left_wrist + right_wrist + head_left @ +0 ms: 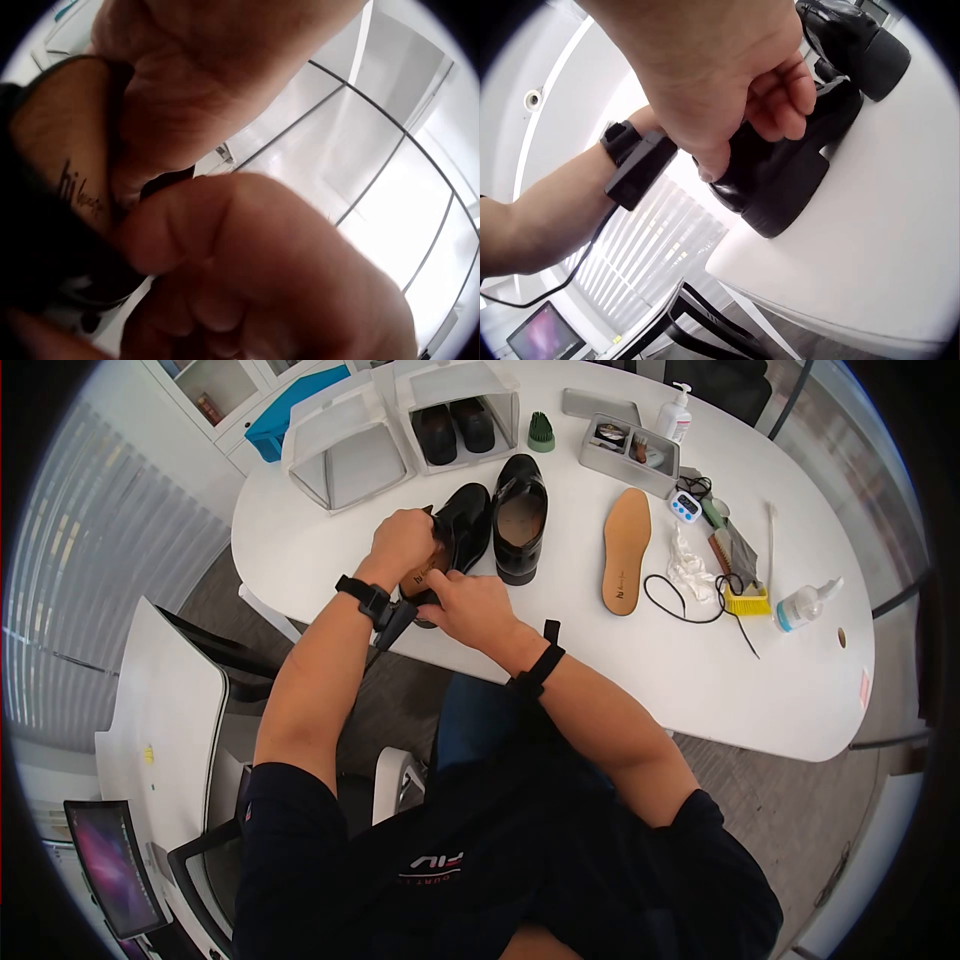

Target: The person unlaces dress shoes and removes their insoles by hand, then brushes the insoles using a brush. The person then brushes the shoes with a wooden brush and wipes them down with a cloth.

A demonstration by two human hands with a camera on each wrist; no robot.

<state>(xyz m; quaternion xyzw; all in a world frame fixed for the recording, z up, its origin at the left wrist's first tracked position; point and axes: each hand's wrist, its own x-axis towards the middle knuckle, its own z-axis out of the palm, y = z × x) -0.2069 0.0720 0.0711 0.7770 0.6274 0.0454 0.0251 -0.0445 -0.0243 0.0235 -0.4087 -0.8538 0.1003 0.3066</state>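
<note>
A black leather shoe (466, 525) lies on the white table with a tan insole (82, 161) inside it, lettering showing near the heel. My left hand (405, 545) grips the side of the shoe opening, its thumb down by the insole in the left wrist view. At the heel end my right hand (475, 610) pinches the shoe's rim; in the right wrist view its thumb lies along the outside, above the black heel (787, 199). The left fingertips are hidden. Beside it stands the matching shoe (520, 525), and farther right lies a loose tan insole (626, 550).
Behind are two clear-fronted shoe boxes (345, 460), one holding dark shoes (455, 432), and a green brush (541, 432). To the right are a metal tin (630, 458), a timer (685, 506), a black cord (690, 618), a yellow brush (748, 603) and a spray bottle (803, 607).
</note>
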